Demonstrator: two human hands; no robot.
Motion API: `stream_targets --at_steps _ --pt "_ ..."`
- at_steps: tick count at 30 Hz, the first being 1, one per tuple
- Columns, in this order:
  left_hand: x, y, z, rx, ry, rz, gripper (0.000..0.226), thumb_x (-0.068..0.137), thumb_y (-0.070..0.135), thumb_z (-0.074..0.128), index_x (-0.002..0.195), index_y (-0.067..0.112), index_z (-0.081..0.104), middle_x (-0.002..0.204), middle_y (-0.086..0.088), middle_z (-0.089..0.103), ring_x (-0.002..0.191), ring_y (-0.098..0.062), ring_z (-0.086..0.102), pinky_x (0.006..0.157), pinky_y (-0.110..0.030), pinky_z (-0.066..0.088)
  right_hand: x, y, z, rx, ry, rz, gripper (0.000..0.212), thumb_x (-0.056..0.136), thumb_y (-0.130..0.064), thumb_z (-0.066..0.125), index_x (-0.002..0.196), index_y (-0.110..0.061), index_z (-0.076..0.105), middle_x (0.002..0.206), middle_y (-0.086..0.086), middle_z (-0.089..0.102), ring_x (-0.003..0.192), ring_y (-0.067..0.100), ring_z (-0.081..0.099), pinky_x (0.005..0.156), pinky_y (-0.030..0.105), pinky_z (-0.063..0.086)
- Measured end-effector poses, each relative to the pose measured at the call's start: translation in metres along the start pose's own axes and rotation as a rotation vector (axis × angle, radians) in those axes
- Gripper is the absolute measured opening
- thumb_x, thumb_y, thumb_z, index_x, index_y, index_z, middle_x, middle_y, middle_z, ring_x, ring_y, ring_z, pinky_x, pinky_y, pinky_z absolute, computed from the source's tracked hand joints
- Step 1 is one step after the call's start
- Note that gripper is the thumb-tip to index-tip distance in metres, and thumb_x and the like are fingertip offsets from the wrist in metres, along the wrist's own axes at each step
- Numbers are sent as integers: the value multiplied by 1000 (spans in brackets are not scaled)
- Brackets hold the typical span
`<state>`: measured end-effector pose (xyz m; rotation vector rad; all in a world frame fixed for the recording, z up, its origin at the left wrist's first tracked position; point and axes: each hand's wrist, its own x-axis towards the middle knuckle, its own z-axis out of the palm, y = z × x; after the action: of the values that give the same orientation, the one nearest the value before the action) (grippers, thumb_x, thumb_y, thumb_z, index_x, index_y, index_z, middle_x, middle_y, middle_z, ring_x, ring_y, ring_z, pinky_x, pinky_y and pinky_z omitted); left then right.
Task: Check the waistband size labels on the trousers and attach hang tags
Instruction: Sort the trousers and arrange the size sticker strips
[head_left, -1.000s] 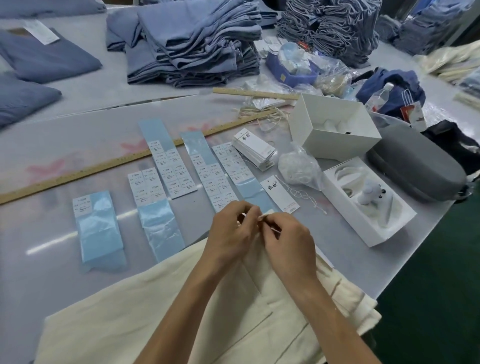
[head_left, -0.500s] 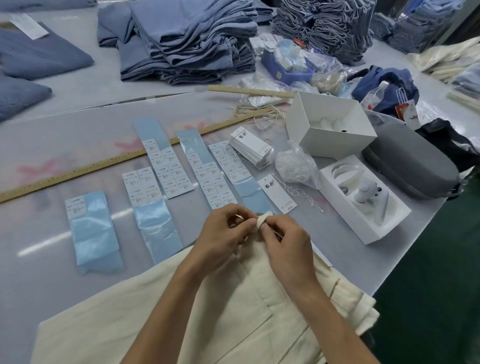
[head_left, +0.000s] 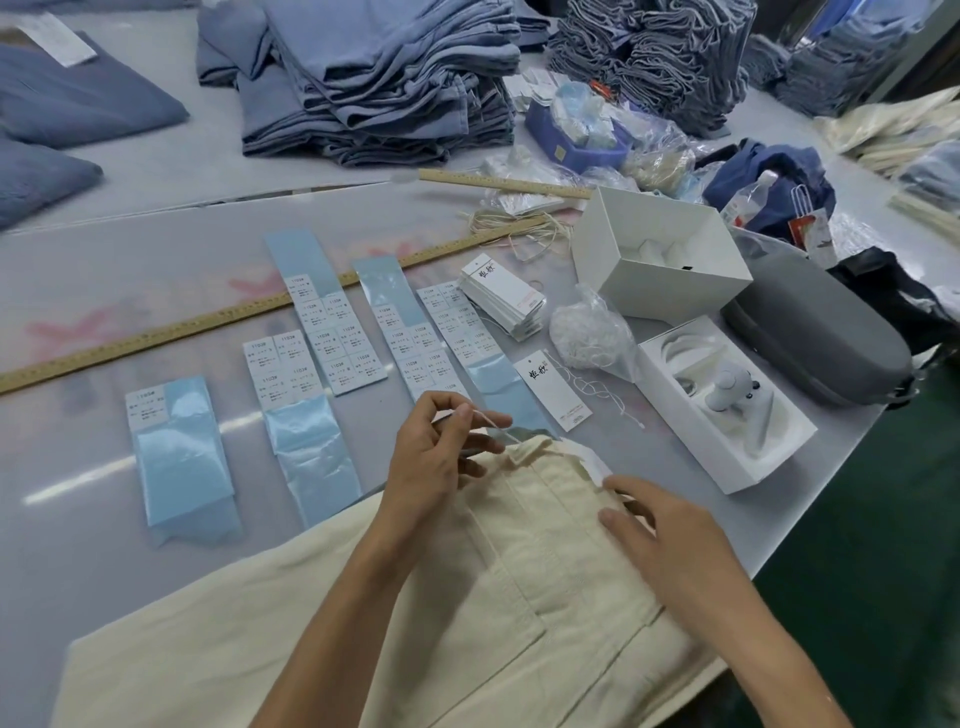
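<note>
Cream trousers (head_left: 519, 582) lie on the table in front of me, waistband toward the far side. My left hand (head_left: 436, 457) pinches a thin white string (head_left: 493, 420) that runs down to the waistband's belt loop (head_left: 535, 448). My right hand (head_left: 660, 535) rests with relaxed fingers on the waistband at the right, its fingertips at a white tag edge (head_left: 597, 464) that peeks from under the fabric. A loose hang tag (head_left: 554, 388) with its string lies just beyond the trousers. A stack of hang tags (head_left: 503, 296) sits farther back.
Blue sticker strips (head_left: 332, 322) with size labels lie in rows on the table. A wooden ruler (head_left: 156, 338) crosses behind them. White boxes (head_left: 660, 260) (head_left: 727, 405), a bag of strings (head_left: 592, 332), a grey case (head_left: 815, 343) sit right. Folded blue trousers (head_left: 374, 78) are stacked at the back.
My hands have parted: the left one has pulled the string up and left from the waistband, and the right one has let go and dropped onto the waistband at the right.
</note>
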<state>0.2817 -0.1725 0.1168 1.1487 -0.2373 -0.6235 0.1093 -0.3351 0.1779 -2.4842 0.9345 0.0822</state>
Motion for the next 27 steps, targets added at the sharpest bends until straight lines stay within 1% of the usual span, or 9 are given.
stream_targets --at_steps 3,6,8,10,13,16,20,24,27 --pt "-2 1 -1 0 -25 0 13 109 25 45 103 15 50 105 -11 77 84 -25 72 62 -24 54 1 0 5 -126 150 -95 29 98 -34 62 126 -35 65 113 -17 67 105 11 59 85 31 48" --pt "-4 3 -1 12 -11 23 13 109 24 47 103 14 51 99 -12 78 79 -23 71 63 -24 54 15 -9 8 -126 132 -109 26 96 -38 64 122 -33 66 105 -15 58 103 12 50 83 35 48" --pt "-5 4 -1 2 10 24 12 109 22 47 103 13 53 94 -14 77 75 -23 69 61 -24 54 24 -14 13 -119 126 -123 17 98 -32 62 111 -26 72 105 -10 60 104 16 53 85 35 47" --pt "-7 6 -1 -31 32 13 11 108 20 48 103 11 54 90 -16 76 71 -23 66 59 -25 52 30 -18 13 -121 220 -167 13 100 -26 60 104 -20 72 102 -5 66 99 21 59 81 37 47" --pt "-9 9 -3 -51 54 0 11 108 18 48 104 9 53 86 -15 75 68 -20 64 58 -24 51 36 -23 -4 -16 366 -218 7 100 -22 59 99 -20 66 90 -1 70 86 26 64 71 37 46" --pt "-10 11 -3 -43 55 -18 11 108 18 48 105 9 53 87 -14 75 68 -19 65 58 -24 50 41 -35 -22 55 370 -306 8 101 -22 57 99 -23 64 82 -5 70 80 21 66 70 41 51" --pt "-9 12 -1 -41 61 -24 11 108 19 48 104 11 53 87 -13 75 69 -20 65 59 -25 50 53 -51 -39 132 256 -295 12 100 -21 61 101 -26 72 79 -7 71 77 16 66 71 37 53" --pt "-7 12 1 -20 69 -14 10 107 19 49 103 11 54 90 -12 76 72 -19 67 59 -26 52 66 -58 -39 353 -54 -116 14 99 -23 63 99 -32 73 63 -16 63 58 4 57 58 19 44" --pt "-8 17 3 -14 66 24 10 107 19 50 102 11 54 100 -9 78 81 -22 71 62 -27 53 61 -52 -20 204 -143 -117 17 95 -21 69 101 -36 67 72 -15 65 66 5 59 67 21 47"
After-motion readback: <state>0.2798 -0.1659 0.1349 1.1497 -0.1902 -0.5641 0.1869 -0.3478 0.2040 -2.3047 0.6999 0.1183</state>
